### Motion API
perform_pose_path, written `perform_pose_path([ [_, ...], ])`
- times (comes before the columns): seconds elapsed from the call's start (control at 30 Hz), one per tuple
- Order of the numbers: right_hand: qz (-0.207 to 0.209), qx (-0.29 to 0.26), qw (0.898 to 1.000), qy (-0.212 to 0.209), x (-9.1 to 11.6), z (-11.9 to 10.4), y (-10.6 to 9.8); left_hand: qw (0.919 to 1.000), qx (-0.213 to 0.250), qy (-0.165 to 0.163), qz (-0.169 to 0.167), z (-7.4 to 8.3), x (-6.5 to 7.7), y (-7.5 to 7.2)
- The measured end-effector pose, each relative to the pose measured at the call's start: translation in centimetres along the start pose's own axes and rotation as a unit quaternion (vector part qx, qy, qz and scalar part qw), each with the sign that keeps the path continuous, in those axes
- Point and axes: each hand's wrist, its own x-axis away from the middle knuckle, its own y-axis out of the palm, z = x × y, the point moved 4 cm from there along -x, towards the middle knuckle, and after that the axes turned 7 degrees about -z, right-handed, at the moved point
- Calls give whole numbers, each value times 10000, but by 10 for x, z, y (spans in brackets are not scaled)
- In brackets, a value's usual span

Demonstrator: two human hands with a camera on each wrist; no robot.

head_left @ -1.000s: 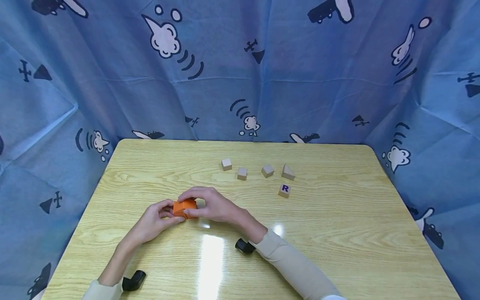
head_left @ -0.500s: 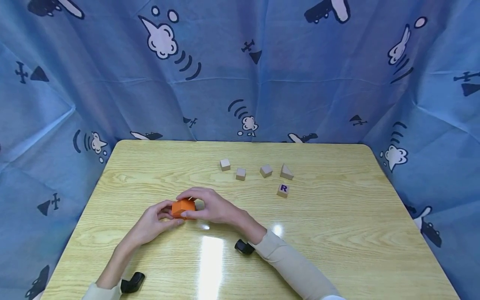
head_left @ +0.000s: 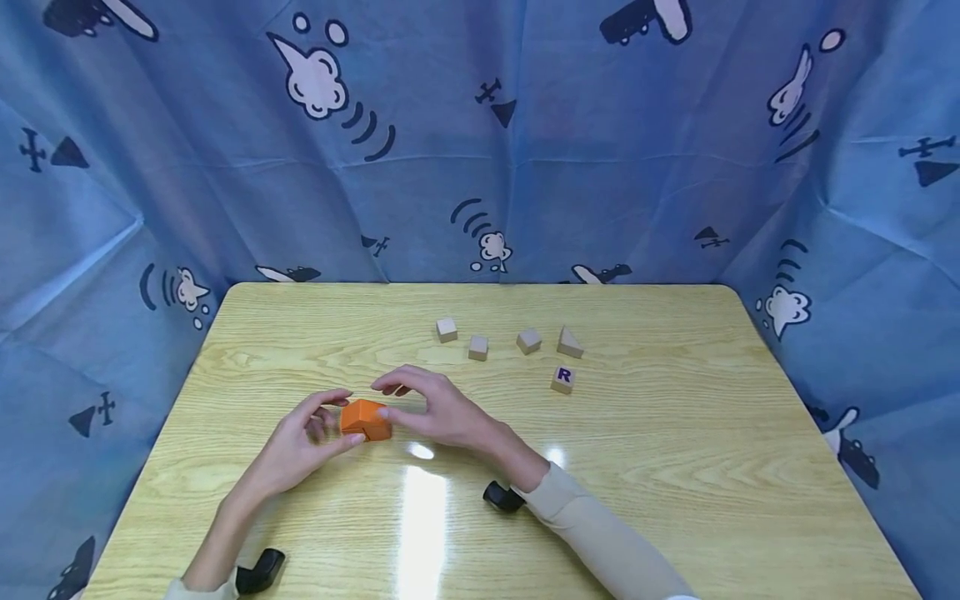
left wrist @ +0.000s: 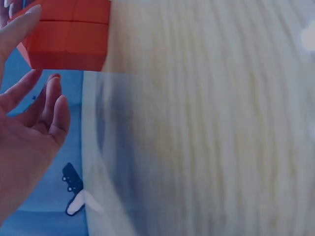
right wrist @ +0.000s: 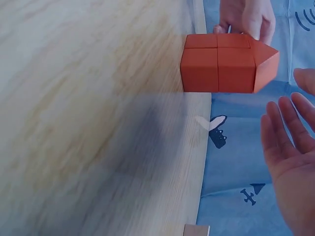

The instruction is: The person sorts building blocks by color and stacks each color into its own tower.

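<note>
A small stack of orange blocks (head_left: 360, 412) with a roof-like peaked top stands on the table at left of centre in the head view. In the right wrist view, seams split this orange stack (right wrist: 216, 69) into cube-like parts under a sloped top. My left hand (head_left: 288, 450) is spread at its left side, thumb tip right by its front edge. In the left wrist view, the left hand (left wrist: 32, 142) has relaxed fingers, and its thumb overlaps the stack. My right hand (head_left: 450, 412) is spread on the right; the right wrist view shows a gap between it and the stack.
Farther back on the wooden table (head_left: 675, 433) lie pale wooden cubes (head_left: 447, 330) and a wooden triangle block (head_left: 569, 342). A cube marked R (head_left: 563, 379) sits nearer, right of centre. A blue patterned curtain (head_left: 420, 167) hangs behind the table.
Both hands have let go of the orange stack. The right hand's fingers have lifted away to the right, and the left hand's have spread wider. The stack stays in place.
</note>
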Motion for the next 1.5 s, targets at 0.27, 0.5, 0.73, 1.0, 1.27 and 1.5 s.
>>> perform_pose_path([
  [0.27, 416, 96, 9991, -80, 12, -5, -12, 9968, -173, 530, 580, 24, 2, -4],
  [0.5, 661, 74, 9978, -84, 25, -6, -21, 9890, -302, 967, 1076, 46, 4, -5],
  [0.73, 883, 129, 9959, 131, 43, -5, -31, 9805, -98, 1677, 1020, 70, 2, 0],
  [1.0, 1069, 204, 9933, 396, 63, -4, -44, 9816, -104, 1769, 716, 89, -3, 19],
  [1.27, 1298, 496, 9887, 556, 82, -2, -56, 9731, -31, 2199, 690, 103, -8, 35],
  [1.5, 1563, 837, 9805, 851, 99, 2, -70, 9707, -28, 2336, 558, 113, -12, 50],
])
